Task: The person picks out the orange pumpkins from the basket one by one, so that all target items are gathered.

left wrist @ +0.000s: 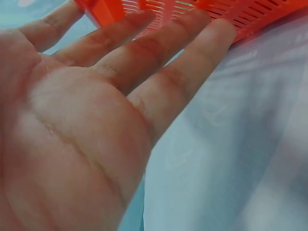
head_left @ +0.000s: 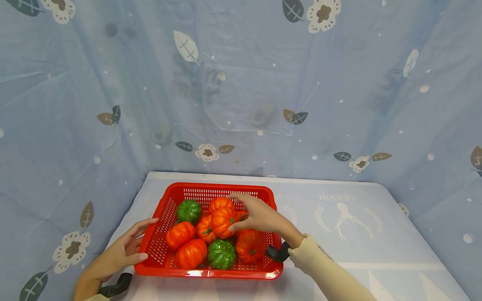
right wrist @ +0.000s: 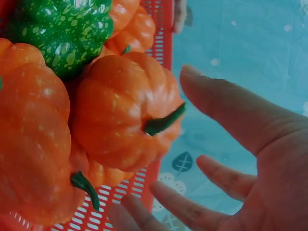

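A red plastic basket (head_left: 169, 271) holds several small orange pumpkins and two green speckled ones. My right hand (head_left: 257, 214) is over its right half, thumb and fingers spread about an orange pumpkin (head_left: 222, 222) on top of the pile. In the right wrist view a gap shows between the thumb (right wrist: 221, 103) and that pumpkin (right wrist: 120, 110), whose green stem points toward the hand. Beside the basket's left wall is my left hand (head_left: 126, 246), fingers extended and fingertips at the rim. Its palm (left wrist: 77, 125) faces the camera in the left wrist view, holding nothing.
The basket stands on a table with a pale printed cloth (head_left: 346, 225) that stretches off to the right. Behind and at both sides hangs a blue curtain (head_left: 241, 96) with leaves and flowers. One green pumpkin (head_left: 189, 211) lies at the back left, another (head_left: 221, 254) at the front.
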`<state>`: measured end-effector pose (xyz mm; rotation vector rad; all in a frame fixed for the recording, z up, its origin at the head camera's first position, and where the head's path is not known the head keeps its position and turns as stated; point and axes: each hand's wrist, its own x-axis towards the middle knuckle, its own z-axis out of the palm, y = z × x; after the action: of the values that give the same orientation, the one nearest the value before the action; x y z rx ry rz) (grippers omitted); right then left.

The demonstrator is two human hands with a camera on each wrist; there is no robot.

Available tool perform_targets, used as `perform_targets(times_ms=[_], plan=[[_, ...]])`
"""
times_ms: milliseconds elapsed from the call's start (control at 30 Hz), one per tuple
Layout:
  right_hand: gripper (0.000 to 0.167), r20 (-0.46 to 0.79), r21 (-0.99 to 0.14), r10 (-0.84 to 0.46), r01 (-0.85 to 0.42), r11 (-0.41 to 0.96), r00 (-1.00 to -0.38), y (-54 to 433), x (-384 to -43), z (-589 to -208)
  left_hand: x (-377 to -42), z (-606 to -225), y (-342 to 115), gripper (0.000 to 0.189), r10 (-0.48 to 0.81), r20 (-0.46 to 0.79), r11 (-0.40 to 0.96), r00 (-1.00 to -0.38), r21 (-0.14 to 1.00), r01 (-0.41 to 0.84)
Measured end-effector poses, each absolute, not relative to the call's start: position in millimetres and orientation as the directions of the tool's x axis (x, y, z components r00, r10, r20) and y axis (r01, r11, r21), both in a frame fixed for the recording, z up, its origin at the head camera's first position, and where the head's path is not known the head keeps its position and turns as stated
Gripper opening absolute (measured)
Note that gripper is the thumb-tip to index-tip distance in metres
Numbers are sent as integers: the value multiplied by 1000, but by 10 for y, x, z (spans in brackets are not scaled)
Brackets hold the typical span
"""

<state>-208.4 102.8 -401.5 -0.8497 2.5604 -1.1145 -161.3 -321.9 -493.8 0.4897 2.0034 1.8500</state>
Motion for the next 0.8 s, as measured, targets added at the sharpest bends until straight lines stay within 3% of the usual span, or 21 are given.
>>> perform_targets(times_ms=[233, 800], plan=[[79, -55, -701, -571, -375, 606, -819, 911, -2117, -4098, -1587, -4874, -3178, 78, 451, -71, 111, -890, 994, -23], [82, -19, -616, -602, -465, 636, -798, 730, -2151, -4261, -1575, -4817, -3157, 81, 444, -151, 74, -883, 989, -131]])
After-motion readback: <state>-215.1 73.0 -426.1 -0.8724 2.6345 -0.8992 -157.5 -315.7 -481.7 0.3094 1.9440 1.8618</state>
